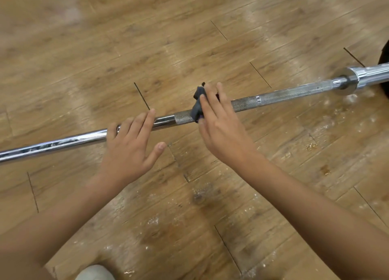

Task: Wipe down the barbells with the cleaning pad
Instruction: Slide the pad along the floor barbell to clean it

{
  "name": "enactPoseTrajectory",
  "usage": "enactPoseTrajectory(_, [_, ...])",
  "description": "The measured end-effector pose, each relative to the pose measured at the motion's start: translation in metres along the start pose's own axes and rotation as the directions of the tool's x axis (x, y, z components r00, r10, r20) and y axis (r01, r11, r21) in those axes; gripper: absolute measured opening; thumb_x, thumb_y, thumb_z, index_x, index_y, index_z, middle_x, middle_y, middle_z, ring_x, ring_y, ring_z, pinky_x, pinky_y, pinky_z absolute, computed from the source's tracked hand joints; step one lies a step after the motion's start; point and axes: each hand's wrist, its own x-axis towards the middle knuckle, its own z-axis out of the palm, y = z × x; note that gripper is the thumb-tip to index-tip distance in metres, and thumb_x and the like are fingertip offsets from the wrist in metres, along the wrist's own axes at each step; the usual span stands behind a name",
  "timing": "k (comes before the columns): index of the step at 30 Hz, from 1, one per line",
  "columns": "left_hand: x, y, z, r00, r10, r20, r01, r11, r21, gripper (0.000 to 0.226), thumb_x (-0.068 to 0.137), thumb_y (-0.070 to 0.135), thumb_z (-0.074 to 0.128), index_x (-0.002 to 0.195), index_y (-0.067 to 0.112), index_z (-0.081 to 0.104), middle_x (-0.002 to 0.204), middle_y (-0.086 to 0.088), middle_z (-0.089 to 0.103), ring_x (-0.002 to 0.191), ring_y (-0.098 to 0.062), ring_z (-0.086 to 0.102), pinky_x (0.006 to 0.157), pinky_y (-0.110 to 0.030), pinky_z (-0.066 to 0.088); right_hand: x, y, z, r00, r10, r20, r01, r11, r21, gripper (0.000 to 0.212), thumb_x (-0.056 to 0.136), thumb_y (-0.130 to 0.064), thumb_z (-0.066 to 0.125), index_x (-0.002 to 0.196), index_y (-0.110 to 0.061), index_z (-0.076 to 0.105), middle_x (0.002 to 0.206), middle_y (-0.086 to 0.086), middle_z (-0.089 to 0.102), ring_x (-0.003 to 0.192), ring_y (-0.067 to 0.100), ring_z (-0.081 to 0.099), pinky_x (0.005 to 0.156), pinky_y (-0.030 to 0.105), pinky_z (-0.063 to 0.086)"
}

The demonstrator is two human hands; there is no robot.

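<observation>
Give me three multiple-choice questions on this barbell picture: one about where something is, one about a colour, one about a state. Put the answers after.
1. Where is the pad?
A. On a bench
B. On the barbell, under the right hand
C. In a bucket

2. What colour is the pad?
A. Dark grey
B. Yellow
C. White

3. How is the left hand?
A. Clenched in a fist
B. Holding the pad
C. Fingers straight, resting on the barbell

Answers:
1. B, the pad drapes over the bar with the right hand pressing on it.
2. A, the cloth looks dark grey against the steel.
3. C, its straight fingers lie across the smooth part of the bar, apart from the pad.
</observation>
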Motion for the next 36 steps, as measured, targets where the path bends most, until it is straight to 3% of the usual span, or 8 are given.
enactPoseTrajectory(3, [0.002, -0.001, -0.001, 1.000, 0.004, 0.006, -0.004, 1.000, 0.000, 0.075, 0.103, 0.059, 0.030, 0.158, 0.008, 0.034, 0.144, -0.010, 0.053, 0.113, -0.029, 0.048, 0.098, -0.053, 0.036, 0.001, 0.015, -0.001, 0.988, -0.142, 0.055, 0.143, 0.990, -0.002, 0.068, 0.102, -0.032, 0.050, 0.156, 0.003, 0.027, 0.167, 0.019, 0.015, 0.156, 0.037, 0.005, 0.126, 0.050, 0.016])
enactPoseTrajectory(7, [0.002, 0.000, -0.001, 1.000, 0.006, -0.001, -0.006, 1.000, 0.004, 0.075, 0.103, 0.059, 0.032, 0.158, 0.008, 0.034, 0.143, -0.009, 0.054, 0.112, -0.030, 0.050, 0.097, -0.053, 0.036, 0.013, 0.038, -0.003, 0.947, -0.320, 0.029, 0.320, 0.947, -0.020, 0.063, 0.098, -0.028, 0.061, 0.156, -0.016, 0.038, 0.161, 0.012, 0.036, 0.151, 0.038, 0.028, 0.120, 0.052, 0.031])
enactPoseTrajectory(11, [0.000, 0.001, -0.001, 1.000, 0.009, -0.004, -0.008, 1.000, 0.017, 0.075, 0.103, 0.059, 0.031, 0.158, 0.008, 0.035, 0.143, -0.010, 0.054, 0.111, -0.031, 0.051, 0.097, -0.053, 0.037, 0.020, 0.045, -0.001, 0.893, -0.449, -0.020, 0.448, 0.893, -0.029, 0.046, 0.103, -0.025, 0.056, 0.146, -0.009, 0.051, 0.146, 0.014, 0.054, 0.140, 0.038, 0.046, 0.111, 0.048, 0.044])
enactPoseTrajectory(17, [-0.006, 0.009, -0.002, 1.000, -0.009, 0.003, 0.009, 0.999, 0.043, 0.075, 0.103, 0.058, 0.032, 0.157, 0.006, 0.034, 0.145, -0.011, 0.052, 0.118, -0.034, 0.053, 0.101, -0.056, 0.035, 0.007, 0.026, -0.001, 0.977, -0.134, -0.165, 0.156, 0.980, 0.127, 0.044, 0.098, -0.025, 0.062, 0.135, -0.001, 0.061, 0.131, 0.011, 0.067, 0.136, 0.034, 0.051, 0.099, 0.042, 0.051])
enactPoseTrajectory(23, [-0.016, 0.017, -0.006, 0.999, -0.017, 0.037, 0.015, 0.999, 0.051, 0.075, 0.103, 0.057, 0.034, 0.156, 0.006, 0.036, 0.143, -0.012, 0.053, 0.120, -0.035, 0.052, 0.104, -0.055, 0.034, 0.000, 0.018, 0.003, 0.963, -0.261, -0.068, 0.268, 0.952, 0.146, 0.037, 0.098, -0.019, 0.060, 0.131, -0.002, 0.063, 0.132, 0.015, 0.064, 0.129, 0.037, 0.055, 0.107, 0.048, 0.046])
enactPoseTrajectory(27, [-0.027, 0.020, -0.007, 0.999, -0.004, 0.039, 0.001, 0.998, 0.061, 0.076, 0.102, 0.058, 0.034, 0.157, 0.005, 0.034, 0.145, -0.014, 0.051, 0.121, -0.037, 0.052, 0.103, -0.057, 0.035, -0.021, 0.035, -0.010, 0.982, -0.091, -0.164, 0.113, 0.985, 0.128, 0.039, 0.090, -0.002, 0.074, 0.128, -0.002, 0.065, 0.129, 0.013, 0.066, 0.125, 0.034, 0.058, 0.106, 0.043, 0.046])
enactPoseTrajectory(32, [-0.042, 0.027, -0.005, 1.000, 0.029, 0.012, -0.030, 0.996, 0.081, 0.078, 0.101, 0.057, 0.039, 0.158, 0.003, 0.032, 0.150, -0.017, 0.047, 0.129, -0.038, 0.048, 0.108, -0.060, 0.031, -0.043, 0.001, 0.008, 0.977, -0.182, -0.112, 0.199, 0.965, 0.169, 0.042, 0.093, 0.001, 0.070, 0.134, 0.002, 0.061, 0.139, 0.017, 0.060, 0.137, 0.037, 0.048, 0.110, 0.051, 0.043])
enactPoseTrajectory(36, [-0.055, 0.033, -0.002, 1.000, 0.031, 0.000, -0.031, 0.996, 0.082, 0.078, 0.100, 0.056, 0.041, 0.156, 0.003, 0.034, 0.151, -0.017, 0.046, 0.131, -0.038, 0.048, 0.109, -0.063, 0.030, -0.070, 0.013, -0.002, 0.987, -0.057, -0.147, 0.082, 0.983, 0.166, 0.042, 0.095, 0.002, 0.067, 0.136, 0.000, 0.061, 0.142, 0.017, 0.058, 0.137, 0.038, 0.048, 0.109, 0.053, 0.044])
